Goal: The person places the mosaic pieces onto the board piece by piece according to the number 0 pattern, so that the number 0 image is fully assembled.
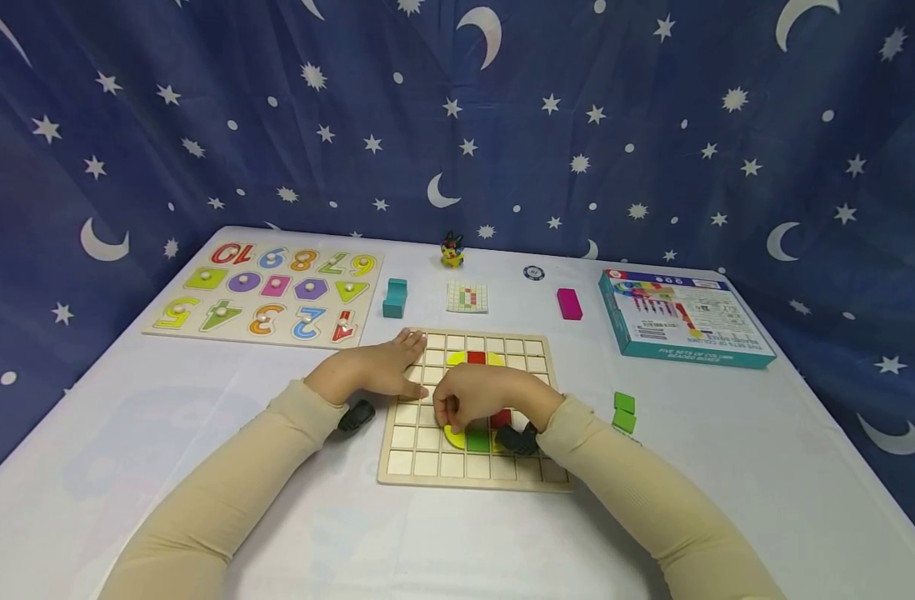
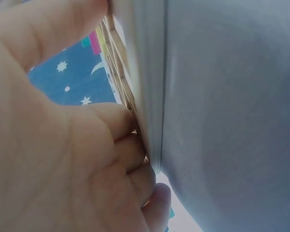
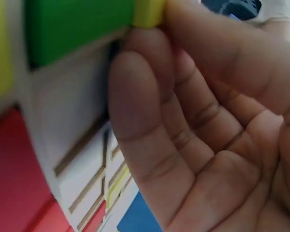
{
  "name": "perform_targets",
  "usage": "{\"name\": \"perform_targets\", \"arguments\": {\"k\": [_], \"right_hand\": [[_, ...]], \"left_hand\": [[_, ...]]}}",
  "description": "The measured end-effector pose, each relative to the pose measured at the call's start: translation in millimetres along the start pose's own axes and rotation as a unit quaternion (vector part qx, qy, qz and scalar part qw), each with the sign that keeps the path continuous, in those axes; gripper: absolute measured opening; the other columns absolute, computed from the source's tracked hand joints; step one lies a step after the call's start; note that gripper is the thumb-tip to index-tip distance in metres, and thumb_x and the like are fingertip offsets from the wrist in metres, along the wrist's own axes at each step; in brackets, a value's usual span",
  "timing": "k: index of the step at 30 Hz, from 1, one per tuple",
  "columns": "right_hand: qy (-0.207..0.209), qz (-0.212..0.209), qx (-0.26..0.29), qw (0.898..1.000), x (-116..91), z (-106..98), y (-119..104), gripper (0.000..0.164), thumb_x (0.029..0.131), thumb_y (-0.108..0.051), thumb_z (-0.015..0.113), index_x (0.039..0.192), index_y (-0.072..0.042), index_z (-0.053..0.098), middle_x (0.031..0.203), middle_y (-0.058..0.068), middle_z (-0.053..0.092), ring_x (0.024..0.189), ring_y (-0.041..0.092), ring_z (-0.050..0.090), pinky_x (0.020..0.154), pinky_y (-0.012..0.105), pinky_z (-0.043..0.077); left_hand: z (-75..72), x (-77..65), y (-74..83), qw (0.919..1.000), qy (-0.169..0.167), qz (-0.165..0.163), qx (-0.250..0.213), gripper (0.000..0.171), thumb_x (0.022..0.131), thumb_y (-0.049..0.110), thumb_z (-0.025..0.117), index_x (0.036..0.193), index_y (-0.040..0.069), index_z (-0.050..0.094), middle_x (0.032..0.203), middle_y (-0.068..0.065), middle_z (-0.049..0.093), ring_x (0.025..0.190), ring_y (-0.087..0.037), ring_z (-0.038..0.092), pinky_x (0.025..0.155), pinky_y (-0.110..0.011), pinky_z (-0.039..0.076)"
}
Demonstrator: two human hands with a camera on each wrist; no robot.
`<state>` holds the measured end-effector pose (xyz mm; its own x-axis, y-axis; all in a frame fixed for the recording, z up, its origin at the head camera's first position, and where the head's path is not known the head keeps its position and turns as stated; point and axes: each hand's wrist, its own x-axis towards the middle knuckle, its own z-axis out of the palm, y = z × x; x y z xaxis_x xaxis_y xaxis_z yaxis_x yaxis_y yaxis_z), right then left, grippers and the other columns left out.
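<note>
Number puzzle bd. [image 1: 289,309] L, toy fig. [image 1: 452,251] & chip [image 1: 534,272] nr. curtain [image 1: 405,150], box [image 1: 682,321] R.

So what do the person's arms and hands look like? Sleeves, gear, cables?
Long, plain beige sleeves down to the wrists. Left hand and right hand are ungloved. A small black device sits at each wrist; no cables visible.

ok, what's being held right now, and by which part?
Right hand seems to pinch the yellow piece by its edge; firmness can't be told. Left hand just rests on the grid board.
</note>
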<state>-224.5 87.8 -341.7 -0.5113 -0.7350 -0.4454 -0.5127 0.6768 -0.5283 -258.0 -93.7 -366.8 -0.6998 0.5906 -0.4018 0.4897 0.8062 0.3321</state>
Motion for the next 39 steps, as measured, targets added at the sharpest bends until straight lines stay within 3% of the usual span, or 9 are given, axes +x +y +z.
{"name": "perform_targets", "arguments": {"k": [9, 16, 21, 29, 39], "right_hand": [[0.009, 0.028, -0.013, 0.999, -2.1, 3.7, -3.3, 0.014, 0.079, 0.000, 0.069, 0.074, -0.013, 0.066, 0.064, -0.006, 0.057, 0.061, 0.007, 0.049, 0.060, 0.019, 0.041], [0.032, -0.001, -0.034, 0.999, -10.5, 1.3, 0.4, 0.008, 0.079, -0.006, 0.071, 0.078, -0.013, 0.068, 0.070, -0.008, 0.060, 0.066, 0.004, 0.051, 0.064, 0.018, 0.044], [0.060, 0.001, -0.048, 0.997, -25.7, -6.2, 7.9, 0.006, 0.078, -0.007, 0.072, 0.080, -0.012, 0.068, 0.074, -0.008, 0.062, 0.069, 0.005, 0.053, 0.068, 0.019, 0.047], [0.085, 0.026, -0.035, 0.995, -55.1, -15.2, 34.9, 0.008, 0.078, -0.004, 0.071, 0.080, -0.010, 0.066, 0.074, -0.006, 0.060, 0.070, 0.009, 0.051, 0.066, 0.021, 0.047], [0.123, 0.090, 0.016, 0.988, -101.2, -13.5, 82.7, 0.010, 0.076, -0.001, 0.071, 0.079, -0.008, 0.066, 0.073, -0.004, 0.059, 0.067, 0.011, 0.050, 0.063, 0.024, 0.045]], "left_hand": [[-0.7, -0.6, 1.4, 1.0000, -0.001, -0.004, -0.003, 0.088, 0.090, 0.044, 0.053, 0.146, -0.003, 0.004, 0.154, -0.017, -0.003, 0.142, -0.031, -0.008, 0.115, -0.044, 0.005], [-1.6, 0.7, 1.9, 0.9999, -0.002, -0.008, -0.006, 0.088, 0.090, 0.045, 0.053, 0.146, -0.001, 0.004, 0.154, -0.016, -0.004, 0.142, -0.030, -0.009, 0.115, -0.044, 0.005], [-1.1, 0.5, 1.5, 0.9999, -0.001, -0.009, -0.010, 0.089, 0.089, 0.045, 0.053, 0.147, -0.001, 0.004, 0.154, -0.016, -0.003, 0.142, -0.030, -0.008, 0.115, -0.044, 0.005], [0.5, -0.5, -0.3, 0.9999, 0.000, -0.004, -0.013, 0.088, 0.090, 0.044, 0.053, 0.146, -0.002, 0.004, 0.154, -0.016, -0.004, 0.142, -0.030, -0.009, 0.115, -0.044, 0.004], [1.6, -0.3, 0.4, 0.9999, 0.003, -0.001, -0.011, 0.086, 0.090, 0.042, 0.052, 0.146, -0.003, 0.005, 0.154, -0.018, -0.003, 0.142, -0.031, -0.009, 0.115, -0.044, 0.004]]}}
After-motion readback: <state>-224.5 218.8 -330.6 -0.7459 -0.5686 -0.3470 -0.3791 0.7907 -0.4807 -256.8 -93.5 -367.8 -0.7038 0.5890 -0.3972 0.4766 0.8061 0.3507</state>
